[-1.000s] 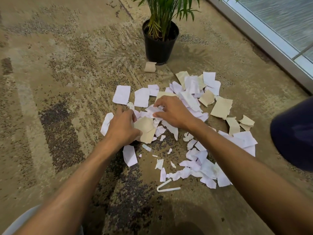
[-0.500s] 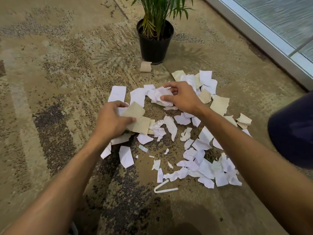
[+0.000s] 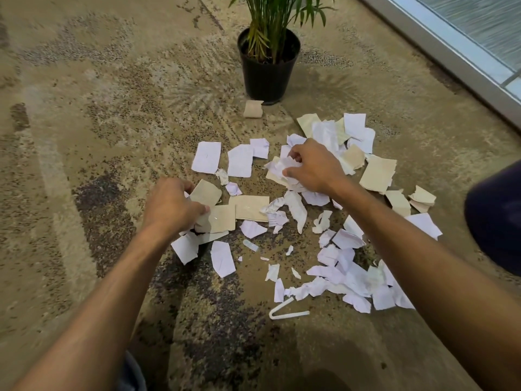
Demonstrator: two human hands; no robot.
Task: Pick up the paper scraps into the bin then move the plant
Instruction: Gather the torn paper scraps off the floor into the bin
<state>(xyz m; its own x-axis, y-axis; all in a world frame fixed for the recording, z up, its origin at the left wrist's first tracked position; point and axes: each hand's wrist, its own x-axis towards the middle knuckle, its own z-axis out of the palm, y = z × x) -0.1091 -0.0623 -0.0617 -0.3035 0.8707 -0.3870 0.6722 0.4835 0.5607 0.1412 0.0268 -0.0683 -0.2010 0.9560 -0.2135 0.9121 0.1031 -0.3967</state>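
White and beige paper scraps lie scattered over a patterned carpet. My left hand grips a bunch of beige and white scraps at the left of the pile. My right hand is closed on a crumpled wad of white scraps near the middle. A green plant in a black pot stands upright just beyond the scraps. No bin is in view.
A beige scrap rests beside the pot's base. A bent white strip lies near me on the carpet. A window frame runs along the right. A dark blue shape fills the right edge.
My right hand went from the middle of the pile toward the plant, gathering white scraps into a wad. My left hand slid left, bunching beige pieces. Scraps in the middle were pulled apart.
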